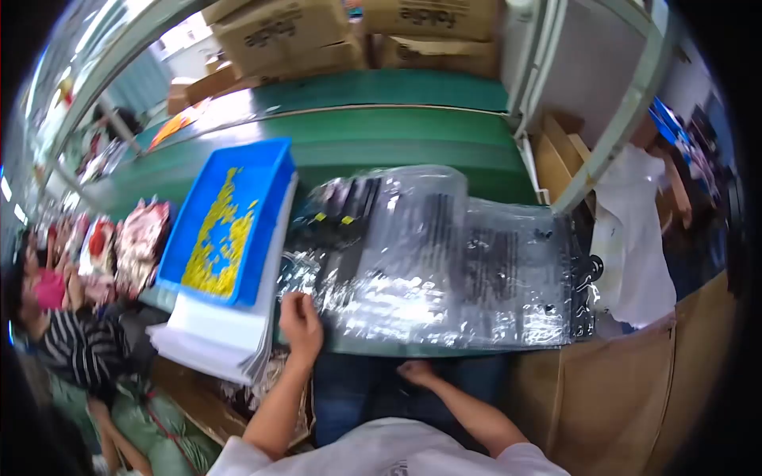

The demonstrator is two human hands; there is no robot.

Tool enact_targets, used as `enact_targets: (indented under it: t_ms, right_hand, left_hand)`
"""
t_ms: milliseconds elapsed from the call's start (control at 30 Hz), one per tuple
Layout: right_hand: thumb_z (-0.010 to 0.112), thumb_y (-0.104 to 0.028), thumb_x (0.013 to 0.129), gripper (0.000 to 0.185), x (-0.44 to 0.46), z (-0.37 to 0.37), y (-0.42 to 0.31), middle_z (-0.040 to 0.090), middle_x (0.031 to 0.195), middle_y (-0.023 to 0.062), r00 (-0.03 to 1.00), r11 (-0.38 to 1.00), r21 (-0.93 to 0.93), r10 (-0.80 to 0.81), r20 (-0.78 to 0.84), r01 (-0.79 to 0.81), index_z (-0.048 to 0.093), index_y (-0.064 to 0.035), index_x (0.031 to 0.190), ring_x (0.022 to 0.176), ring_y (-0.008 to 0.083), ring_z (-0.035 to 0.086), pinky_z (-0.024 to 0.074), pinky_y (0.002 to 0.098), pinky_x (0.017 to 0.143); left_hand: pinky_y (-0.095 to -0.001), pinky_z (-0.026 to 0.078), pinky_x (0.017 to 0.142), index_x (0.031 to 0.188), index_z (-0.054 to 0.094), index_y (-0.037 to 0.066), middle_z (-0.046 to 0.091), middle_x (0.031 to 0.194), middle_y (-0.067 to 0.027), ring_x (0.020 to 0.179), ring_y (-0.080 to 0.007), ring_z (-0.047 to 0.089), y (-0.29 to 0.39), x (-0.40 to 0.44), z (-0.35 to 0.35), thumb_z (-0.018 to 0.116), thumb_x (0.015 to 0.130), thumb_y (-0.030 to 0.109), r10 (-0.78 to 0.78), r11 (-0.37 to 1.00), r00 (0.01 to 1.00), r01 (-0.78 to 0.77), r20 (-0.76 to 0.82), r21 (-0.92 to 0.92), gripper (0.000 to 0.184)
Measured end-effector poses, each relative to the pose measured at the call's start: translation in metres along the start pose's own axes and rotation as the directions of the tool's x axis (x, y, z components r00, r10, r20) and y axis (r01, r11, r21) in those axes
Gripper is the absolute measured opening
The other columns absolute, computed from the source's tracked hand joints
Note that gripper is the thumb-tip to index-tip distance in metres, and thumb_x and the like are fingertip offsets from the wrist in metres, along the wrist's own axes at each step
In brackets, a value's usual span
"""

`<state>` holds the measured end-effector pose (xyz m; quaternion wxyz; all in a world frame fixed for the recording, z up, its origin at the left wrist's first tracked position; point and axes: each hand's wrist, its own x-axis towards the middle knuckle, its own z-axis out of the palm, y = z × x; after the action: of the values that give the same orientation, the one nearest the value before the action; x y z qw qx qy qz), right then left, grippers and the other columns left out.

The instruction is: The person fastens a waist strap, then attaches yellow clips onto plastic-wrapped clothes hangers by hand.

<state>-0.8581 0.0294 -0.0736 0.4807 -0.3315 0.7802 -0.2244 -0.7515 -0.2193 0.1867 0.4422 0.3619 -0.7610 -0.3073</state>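
My left hand [300, 324] is at the near left edge of the plastic bags, its fingers curled closed. Whether anything sits inside them is too small to make out. Below the table edge, in front of my lap, my right hand [415, 371] is also curled, with its fingers partly hidden. Clear plastic bags [405, 305] with dark contents lie spread over the table in front of me. Two small yellow pieces [347, 220] rest on the bags at upper left. Left of them stands a blue tray [268, 190] holding many small yellow pieces [210, 278].
White paper sheets [214, 333] lie under the tray. Behind runs a green conveyor belt [397, 135], with cardboard boxes [294, 36] above. A metal post [619, 111] and an open carton [559, 155] stand right. Another person [79, 341] sits left, near packed garments [143, 242].
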Motion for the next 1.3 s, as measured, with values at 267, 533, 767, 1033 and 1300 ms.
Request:
enact_targets:
  t_ms: [267,533,767,1033,1300]
  right_hand:
    - [0.059,-0.005,0.086,0.013,-0.118,-0.046,-0.004,0.068,0.075,0.0108,0.920,0.790,0.564,0.002,-0.392,0.239,0.067,0.0040,0.089,0.067,0.0152,0.064,0.0501,0.0223,0.067]
    - [0.057,-0.006,0.086,0.014,-0.126,-0.050,-0.010,0.068,0.074,0.0110,0.910,0.867,0.451,-0.007,-0.415,0.212,0.067,0.0045,0.086,0.067,0.0165,0.064,0.0503,0.0232,0.066]
    - [0.061,-0.011,0.081,0.013,-0.119,-0.043,-0.017,0.069,0.073,0.0066,0.877,0.990,0.114,-0.023,-0.479,0.088,0.070,-0.0047,0.087,0.062,0.0203,0.063,0.0496,0.0296,0.062]
    - [0.058,-0.009,0.083,0.015,-0.094,-0.048,0.007,0.069,0.080,0.0108,0.889,0.990,0.043,-0.100,-0.447,0.132,0.068,-0.0020,0.091,0.071,0.0247,0.064,0.0500,0.0311,0.069]
    - [0.059,-0.014,0.086,0.019,-0.094,-0.051,-0.010,0.069,0.088,0.0131,0.936,0.994,0.056,0.108,-0.336,-0.094,0.068,-0.0032,0.099,0.077,0.0309,0.064,0.0507,0.0354,0.074]
  left_hand:
    - [-0.0327,0.045,0.060,0.084,0.061,0.004,0.061,0.076,-0.0078,0.064,-0.0251,0.057,0.062,0.081,-0.093,0.066,0.079,0.005,0.382,0.918,0.921,-0.369,-0.076,0.145,0.007]
    - [-0.0439,0.046,0.093,0.128,0.054,0.012,0.049,0.132,-0.0161,0.110,-0.0365,0.054,-0.087,0.224,-0.104,0.056,0.092,0.037,0.015,0.547,0.855,-0.441,0.519,0.711,0.044]
    - [-0.0505,0.032,0.105,0.139,0.040,0.010,0.040,0.140,-0.0165,0.131,-0.0361,0.035,-0.123,0.216,-0.073,0.038,0.097,0.049,-0.026,0.690,0.767,-0.450,0.641,0.567,0.057]
    - [-0.0440,0.045,0.088,0.112,0.051,0.001,0.054,0.121,-0.0183,0.108,-0.0359,0.054,-0.097,0.209,-0.066,0.041,0.099,0.031,-0.067,0.641,0.794,-0.429,0.604,0.636,0.034]
    - [-0.0439,0.049,0.066,0.090,0.053,0.003,0.060,0.082,-0.0145,0.068,-0.0342,0.058,-0.090,0.209,-0.072,0.037,0.101,0.035,-0.111,0.671,0.803,-0.374,0.585,0.641,0.038]
